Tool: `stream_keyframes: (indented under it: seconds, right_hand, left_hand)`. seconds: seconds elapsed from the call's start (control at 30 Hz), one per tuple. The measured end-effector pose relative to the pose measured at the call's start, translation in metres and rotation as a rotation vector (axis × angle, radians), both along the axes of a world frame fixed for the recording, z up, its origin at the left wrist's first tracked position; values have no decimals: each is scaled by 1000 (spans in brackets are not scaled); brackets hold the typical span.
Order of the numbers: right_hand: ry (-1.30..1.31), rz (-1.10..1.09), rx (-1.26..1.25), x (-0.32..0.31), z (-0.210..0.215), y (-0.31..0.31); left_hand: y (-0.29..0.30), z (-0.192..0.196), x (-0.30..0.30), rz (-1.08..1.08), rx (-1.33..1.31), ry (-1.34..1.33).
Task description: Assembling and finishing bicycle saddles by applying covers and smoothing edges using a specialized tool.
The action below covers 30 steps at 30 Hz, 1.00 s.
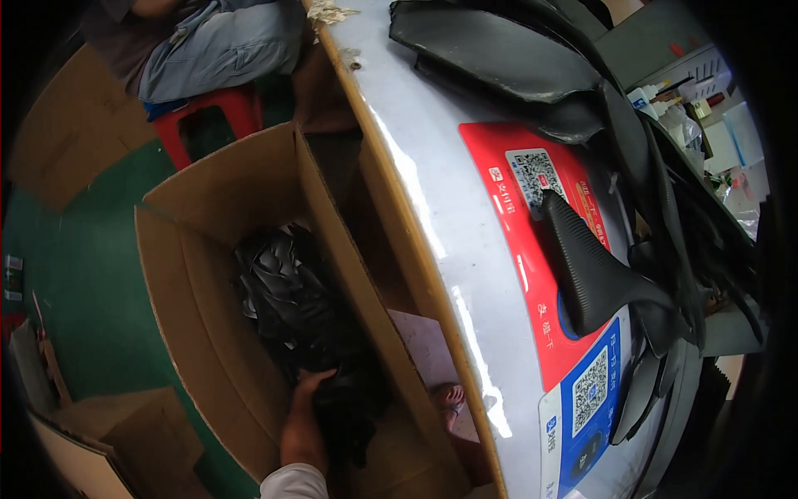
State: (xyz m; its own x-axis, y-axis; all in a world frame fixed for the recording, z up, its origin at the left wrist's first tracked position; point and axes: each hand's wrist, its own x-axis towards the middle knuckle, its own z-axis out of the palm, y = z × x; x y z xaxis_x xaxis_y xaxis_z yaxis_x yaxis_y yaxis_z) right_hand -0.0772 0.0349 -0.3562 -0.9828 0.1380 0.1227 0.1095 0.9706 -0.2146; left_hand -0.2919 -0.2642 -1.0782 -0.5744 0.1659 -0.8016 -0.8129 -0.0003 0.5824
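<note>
My left hand (316, 381) reaches down into a deep cardboard box (199, 320) on the left. Its fingers curl into a heap of thin, glossy black flexible pieces (283, 270) and appear closed on one of them. The thumb side shows, while the fingertips are hidden among the black material. That black flexible piece (353, 420) hangs down beside my wrist, toward the near end of the box. My right hand is out of view.
To the right, a white table (416, 200) with a wooden edge bears black moulded pieces (499, 54), a ribbed black piece (582, 266), a red card (499, 200) and a blue card (553, 449). A person (224, 50) sits on a red stool (170, 137). Cardboard (141, 432) lies nearby.
</note>
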Motion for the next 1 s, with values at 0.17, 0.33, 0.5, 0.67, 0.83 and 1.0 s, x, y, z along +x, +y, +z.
stream_keyframes:
  seconds: [0.17,0.33,0.5,0.67,0.83,1.0]
  right_hand:
    - [-20,-10,194,2,-2,-9]
    - [-43,5,182,-10,-4,-9]
    - [-114,-4,258,-22,9,-12]
    - [-98,-19,206,-8,-2,-10]
    - [-55,-43,112,3,3,-12]
    - [-176,-130,82,-17,16,-17]
  left_hand:
    - [67,77,-6,35,34,-156]
    - [16,86,-27,23,85,-227]
    - [52,71,-24,-63,121,-98]
    - [41,40,-13,65,133,-94]
    - [85,49,-4,147,110,-277]
    - [74,28,-2,247,154,-243]
